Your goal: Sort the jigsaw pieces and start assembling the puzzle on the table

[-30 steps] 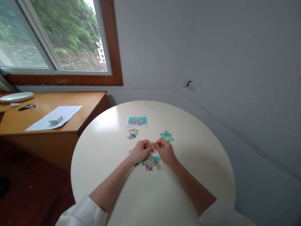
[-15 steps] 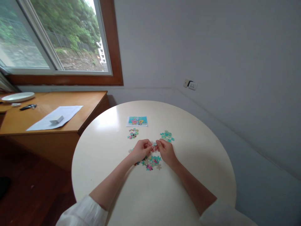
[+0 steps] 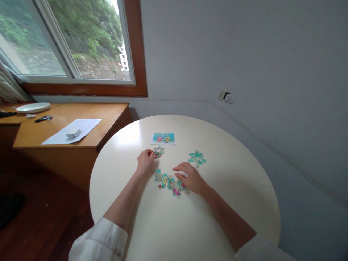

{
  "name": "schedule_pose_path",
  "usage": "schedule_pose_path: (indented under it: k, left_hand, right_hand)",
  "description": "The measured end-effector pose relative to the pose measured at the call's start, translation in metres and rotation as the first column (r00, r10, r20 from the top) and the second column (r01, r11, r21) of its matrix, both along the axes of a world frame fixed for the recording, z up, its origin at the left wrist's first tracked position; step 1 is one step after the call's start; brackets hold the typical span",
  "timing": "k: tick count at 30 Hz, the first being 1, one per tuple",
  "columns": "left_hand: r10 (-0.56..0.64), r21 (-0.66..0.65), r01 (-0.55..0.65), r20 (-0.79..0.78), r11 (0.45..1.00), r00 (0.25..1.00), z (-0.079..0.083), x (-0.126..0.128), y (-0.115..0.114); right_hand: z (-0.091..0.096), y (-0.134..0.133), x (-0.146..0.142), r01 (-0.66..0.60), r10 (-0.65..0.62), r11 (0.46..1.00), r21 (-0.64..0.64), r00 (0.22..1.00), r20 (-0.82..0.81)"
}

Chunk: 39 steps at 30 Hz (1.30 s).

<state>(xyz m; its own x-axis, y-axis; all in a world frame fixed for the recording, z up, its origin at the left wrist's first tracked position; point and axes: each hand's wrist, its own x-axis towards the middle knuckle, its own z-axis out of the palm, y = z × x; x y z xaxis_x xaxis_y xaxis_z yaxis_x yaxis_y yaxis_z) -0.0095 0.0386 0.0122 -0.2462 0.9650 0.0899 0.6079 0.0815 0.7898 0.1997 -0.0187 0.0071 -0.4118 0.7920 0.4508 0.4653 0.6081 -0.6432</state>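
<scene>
My left hand point(image 3: 146, 160) has its fingers pinched at the left edge of a small multicoloured pile of jigsaw puzzle pieces point(image 3: 160, 151). A puzzle piece seems to be between its fingertips, mostly hidden by them. My right hand point(image 3: 189, 177) hovers with thumb and fingers apart and nothing between them, over the right end of a larger mixed heap of puzzle pieces point(image 3: 169, 182). Part of that heap is covered by the hand. Beyond it, to the right, lies a third group of mostly turquoise puzzle pieces point(image 3: 197, 158).
A cartoon picture card point(image 3: 164, 138) lies toward the far side of the round white table point(image 3: 217, 221). On the left, a wooden desk point(image 3: 114, 119) bears a paper sheet point(image 3: 87, 127), a small white box point(image 3: 73, 133) and a white plate point(image 3: 33, 107).
My hands have come apart from the piece they both held. The left has moved left and away to the small pile; the right has opened and stayed near the heap. The view has shifted slightly.
</scene>
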Motion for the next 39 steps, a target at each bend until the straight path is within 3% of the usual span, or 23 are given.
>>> schedule_pose_path:
  k: [3,11,18,23,28,30,32,35,39]
  left_hand:
    - [0.021,-0.051,-0.028,-0.136,0.998,0.990,0.004,0.001,-0.003]
    - [-0.006,-0.081,-0.011,-0.205,0.997,0.979,0.005,0.000,-0.004]
    - [-0.013,-0.114,-0.011,-0.209,0.993,0.978,0.008,0.001,-0.005]
    - [0.001,-0.049,-0.015,-0.273,0.999,0.962,0.007,0.003,-0.007]
    - [0.025,0.067,-0.011,-0.204,0.998,0.979,0.009,0.005,-0.009]
    - [-0.047,0.112,0.057,-0.089,0.992,0.995,0.012,0.009,-0.011]
    - [-0.193,0.164,0.187,0.019,0.969,0.981,0.017,0.016,-0.015]
    - [-0.450,0.183,0.434,0.058,0.882,0.891,0.024,0.030,-0.025]
    - [-0.616,0.128,0.607,0.043,0.784,0.786,0.025,0.042,-0.036]
  right_hand:
    - [0.003,-0.005,-0.002,-0.056,0.054,0.998,0.023,0.995,0.085]
    - [0.003,-0.008,-0.005,-0.080,0.073,0.997,0.021,0.970,0.231]
    - [-0.001,-0.004,-0.005,-0.068,0.063,0.997,0.021,0.981,0.184]
    - [0.002,-0.002,-0.006,-0.066,0.067,0.998,-0.021,0.994,0.087]
    - [0.001,0.000,-0.005,0.072,-0.081,0.982,-0.172,0.996,-0.042]
    - [-0.003,0.002,-0.005,0.092,-0.130,0.953,-0.290,0.985,-0.116]
    - [-0.006,0.003,-0.005,0.067,-0.151,0.925,-0.373,0.968,-0.200]
    - [-0.009,0.006,-0.004,0.044,-0.169,0.916,-0.398,0.944,-0.283]
    - [-0.008,0.008,-0.002,0.054,-0.204,0.916,-0.398,0.917,-0.344]
